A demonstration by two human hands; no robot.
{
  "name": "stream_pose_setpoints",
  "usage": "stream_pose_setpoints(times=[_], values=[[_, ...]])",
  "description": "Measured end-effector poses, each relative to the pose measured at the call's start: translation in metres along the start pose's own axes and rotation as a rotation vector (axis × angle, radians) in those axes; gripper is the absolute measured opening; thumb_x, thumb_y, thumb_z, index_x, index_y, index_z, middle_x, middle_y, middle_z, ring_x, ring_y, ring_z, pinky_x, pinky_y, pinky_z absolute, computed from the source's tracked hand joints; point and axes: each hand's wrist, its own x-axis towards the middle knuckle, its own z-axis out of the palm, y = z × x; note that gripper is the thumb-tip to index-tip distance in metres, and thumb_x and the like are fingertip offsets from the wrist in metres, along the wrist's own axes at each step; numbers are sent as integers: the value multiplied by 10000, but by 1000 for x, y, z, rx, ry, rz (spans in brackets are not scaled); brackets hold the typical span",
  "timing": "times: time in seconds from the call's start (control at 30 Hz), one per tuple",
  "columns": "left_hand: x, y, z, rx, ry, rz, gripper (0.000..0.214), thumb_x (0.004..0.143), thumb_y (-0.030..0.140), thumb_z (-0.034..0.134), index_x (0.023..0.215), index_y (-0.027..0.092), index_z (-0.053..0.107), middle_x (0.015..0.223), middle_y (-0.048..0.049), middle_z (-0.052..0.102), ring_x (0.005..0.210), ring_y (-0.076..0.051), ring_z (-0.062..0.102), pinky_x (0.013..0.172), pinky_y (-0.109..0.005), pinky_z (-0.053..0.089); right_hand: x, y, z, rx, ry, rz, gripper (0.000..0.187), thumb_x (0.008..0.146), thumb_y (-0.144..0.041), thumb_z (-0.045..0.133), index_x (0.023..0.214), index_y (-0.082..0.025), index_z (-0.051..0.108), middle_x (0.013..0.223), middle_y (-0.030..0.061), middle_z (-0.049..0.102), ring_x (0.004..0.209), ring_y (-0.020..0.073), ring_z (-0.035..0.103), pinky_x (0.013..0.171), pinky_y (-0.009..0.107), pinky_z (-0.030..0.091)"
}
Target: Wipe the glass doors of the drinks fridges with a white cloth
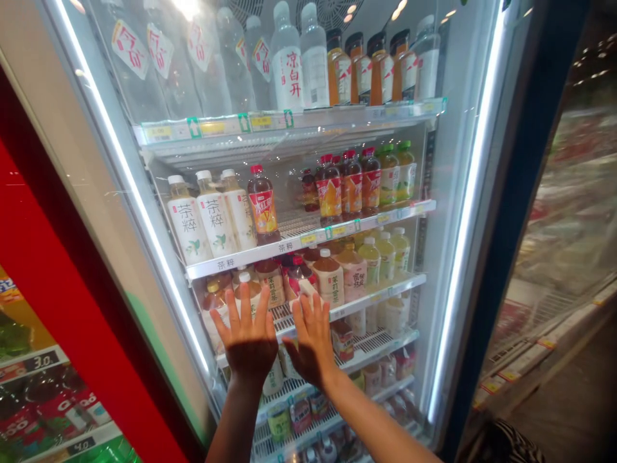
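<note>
Head view, left hand (pixel 248 345) and right hand (pixel 311 345) side by side, palms flat on cooler door (pixel 448 193), fingers spread

Clear water bottles (pixel 289 64) on top shelf (pixel 216 123), orange drinks (pixel 366 71) beside them. White-labelled tea bottles (pixel 212 222) on second shelf (pixel 289 244), red-capped bottles (pixel 349 183) further right. Red frame (pixel 62 302) at left; blurred shelving (pixel 569 257) at right.

To my left I see a red frame (pixel 62 308) with price-tagged shelves (pixel 33 360) beside it. On my right, a dark blue post (pixel 525 193) edges blurred store shelving (pixel 569 257) above a dim grey floor (pixel 573 399). White light strips (pixel 463 244) glare brightly.
</note>
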Motion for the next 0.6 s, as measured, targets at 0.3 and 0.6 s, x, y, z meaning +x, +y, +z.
stream_pose_setpoints(times=[0.3,0.6], values=[[0,-1,1,-4,11,7,764,897,230,608,1581,294,274,1657,-108,232,1567,-352,121,1244,-714,98,56,13,-13,-17,3,47,792,1032,-423,375,1636,-176,-74,1728,96,26,1587,355,-14,1242,686,176],[-2,-6,2,-74,-38,10,766,884,229,599,1576,312,278,1640,-136,294,1530,-422,248,1198,-791,89,28,-1,1,-19,26,67,777,1014,-404,367,1644,-166,-21,1724,104,48,1587,354,-14,1236,691,190]])
